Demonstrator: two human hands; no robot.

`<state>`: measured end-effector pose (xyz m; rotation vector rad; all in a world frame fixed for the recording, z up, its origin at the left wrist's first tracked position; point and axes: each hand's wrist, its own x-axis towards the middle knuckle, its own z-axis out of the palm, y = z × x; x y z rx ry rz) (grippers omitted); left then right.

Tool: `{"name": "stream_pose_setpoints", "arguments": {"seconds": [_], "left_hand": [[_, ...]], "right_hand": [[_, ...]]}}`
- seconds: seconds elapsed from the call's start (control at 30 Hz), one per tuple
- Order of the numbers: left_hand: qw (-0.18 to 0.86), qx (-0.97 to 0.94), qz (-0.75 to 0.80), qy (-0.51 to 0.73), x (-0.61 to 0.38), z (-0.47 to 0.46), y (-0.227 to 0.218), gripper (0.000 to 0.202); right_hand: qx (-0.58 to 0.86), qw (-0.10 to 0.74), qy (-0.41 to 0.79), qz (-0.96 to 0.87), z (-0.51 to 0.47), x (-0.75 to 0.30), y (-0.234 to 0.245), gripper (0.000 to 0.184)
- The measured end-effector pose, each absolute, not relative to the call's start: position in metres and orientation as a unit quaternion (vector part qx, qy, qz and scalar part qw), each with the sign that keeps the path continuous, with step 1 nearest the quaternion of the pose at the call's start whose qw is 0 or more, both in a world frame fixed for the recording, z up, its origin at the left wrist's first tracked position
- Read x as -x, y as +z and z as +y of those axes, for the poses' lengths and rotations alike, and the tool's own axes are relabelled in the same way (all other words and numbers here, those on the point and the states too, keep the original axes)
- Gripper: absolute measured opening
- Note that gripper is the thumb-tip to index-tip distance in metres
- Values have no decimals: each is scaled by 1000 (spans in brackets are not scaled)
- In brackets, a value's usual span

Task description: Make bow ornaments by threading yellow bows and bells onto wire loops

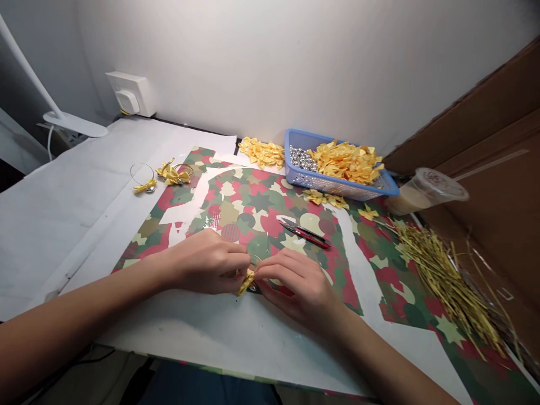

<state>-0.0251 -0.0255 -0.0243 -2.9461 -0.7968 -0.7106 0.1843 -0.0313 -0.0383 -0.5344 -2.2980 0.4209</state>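
Two hands [206, 261], one yellow ribbon bow [246, 283], one blue basket [294, 160]

A desk [71, 225] covered in white paper holds a sheet of red-and-green wrapping paper [257, 197], a blue plastic basket [337, 188], a heap of yellow bows [261, 153], a plastic cup [426, 191], gold straw [447, 281] and a lamp base [76, 125].

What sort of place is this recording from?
Probably a small craft desk: a blue plastic basket holds yellow ribbon bows, patterned paper lies on the desktop, and a white desk lamp stands near a wall socket.
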Motion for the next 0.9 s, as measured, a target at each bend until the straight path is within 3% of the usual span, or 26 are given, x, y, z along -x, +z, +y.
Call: {"name": "stream_pose_setpoints", "arguments": {"seconds": [0.23,0.6,0.9], "left_hand": [[-35,937,-278,-209,24,-26,-24,18],[-182,918,-286,-207,30,-19,-17,11],[-296,901,-259,-184,31,-17,-15,15]], "right_hand": [[194,379,158,-891,-31,-185,-40,12],[228,352,178,-890,-33,-185,-37,15],[216,352,148,-899,-31,-184,-38,6]]}}
